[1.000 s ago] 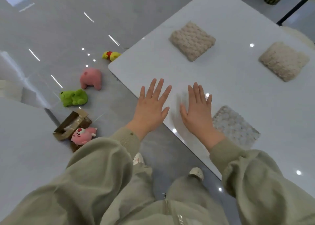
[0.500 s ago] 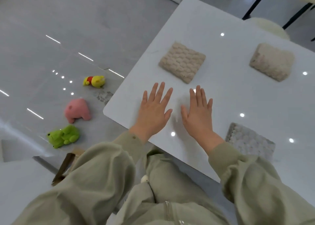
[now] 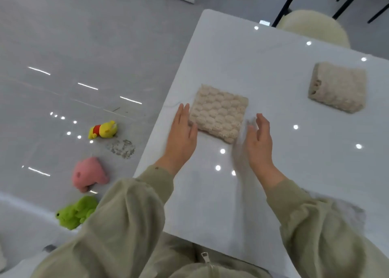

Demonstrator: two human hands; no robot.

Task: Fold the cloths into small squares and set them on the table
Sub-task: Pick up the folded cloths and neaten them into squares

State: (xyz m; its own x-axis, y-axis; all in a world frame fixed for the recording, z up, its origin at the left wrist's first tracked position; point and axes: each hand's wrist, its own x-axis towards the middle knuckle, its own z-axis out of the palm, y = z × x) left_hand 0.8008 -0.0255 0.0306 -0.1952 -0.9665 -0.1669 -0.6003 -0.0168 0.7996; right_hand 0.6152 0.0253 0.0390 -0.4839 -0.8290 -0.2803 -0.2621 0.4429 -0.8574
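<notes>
A beige bubble-textured cloth (image 3: 219,111), folded into a square, lies on the white table (image 3: 263,183) near its left edge. My left hand (image 3: 182,134) is open, its fingertips touching the cloth's left edge. My right hand (image 3: 259,141) is open, tilted on its side just right of the cloth's near corner, slightly blurred. A second folded beige cloth (image 3: 337,87) lies at the far right. A grey cloth (image 3: 355,212) is mostly hidden behind my right sleeve.
On the grey floor to the left lie a yellow plush bear (image 3: 103,129), a pink plush (image 3: 89,173) and a green plush frog (image 3: 74,212). A cream chair (image 3: 313,26) stands at the table's far side. The table's left edge runs beside my left hand.
The view has shifted forward over the table. Both hands moved away from me, from flat near the table's front edge to either side of the nearer folded beige cloth.
</notes>
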